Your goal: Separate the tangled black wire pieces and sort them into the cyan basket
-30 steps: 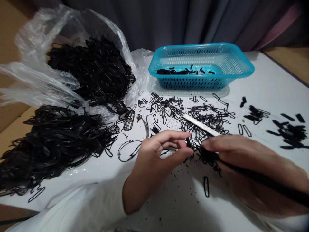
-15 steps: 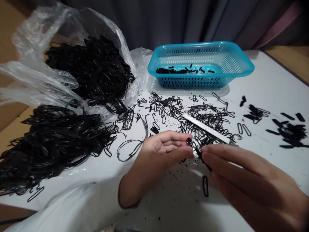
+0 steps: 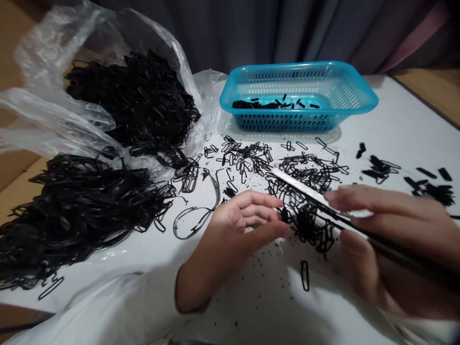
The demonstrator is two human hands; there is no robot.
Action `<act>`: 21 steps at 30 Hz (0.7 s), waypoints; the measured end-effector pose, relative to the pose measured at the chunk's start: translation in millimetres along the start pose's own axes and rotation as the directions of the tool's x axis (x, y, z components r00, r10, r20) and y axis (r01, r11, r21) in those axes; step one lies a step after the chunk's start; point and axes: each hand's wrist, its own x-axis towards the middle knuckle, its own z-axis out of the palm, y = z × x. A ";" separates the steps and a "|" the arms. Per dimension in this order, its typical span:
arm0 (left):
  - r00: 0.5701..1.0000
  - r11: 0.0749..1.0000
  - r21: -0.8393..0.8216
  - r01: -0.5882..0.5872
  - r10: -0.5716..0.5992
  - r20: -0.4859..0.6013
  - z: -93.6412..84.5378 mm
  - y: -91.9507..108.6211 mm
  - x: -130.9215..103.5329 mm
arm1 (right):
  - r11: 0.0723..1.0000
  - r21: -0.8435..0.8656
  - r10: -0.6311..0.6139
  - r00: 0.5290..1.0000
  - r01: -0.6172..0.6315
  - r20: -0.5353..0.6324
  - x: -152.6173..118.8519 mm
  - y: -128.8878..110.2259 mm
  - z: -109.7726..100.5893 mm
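Note:
My left hand (image 3: 244, 225) is palm up with the fingers curled. Its fingertips and thumb close on a small black piece (image 3: 284, 214) above the loose black oblong loops (image 3: 305, 177). To the right, my right hand (image 3: 391, 235) is smeared by motion. A long thin black tool (image 3: 362, 227) runs between its thumb and fingers; its exact kind is blurred. Below that tool a flat white stick (image 3: 298, 184) lies across the loops, its near end partly hidden by my right hand. One single black loop (image 3: 305, 275) is on the white table in front.
At the back stands a blue slotted basket (image 3: 298, 112) with black pieces inside. A clear plastic bag (image 3: 179, 52) spills tangled black strips (image 3: 132, 100), with another heap (image 3: 82, 206) nearer. Small black pieces (image 3: 434, 191) lie at the right. Black specks dot the table (image 3: 258, 306).
My right hand has moved right, away from my left hand, and its fingers have spread. More of the black loops beside my left fingertips shows. My left hand has barely moved.

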 end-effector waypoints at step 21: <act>0.974 0.956 0.201 -0.213 0.224 -0.034 -1.5 -5.9 -1.3 | 0.879 0.113 0.412 0.858 -0.463 0.307 28.1 -1.8 15.7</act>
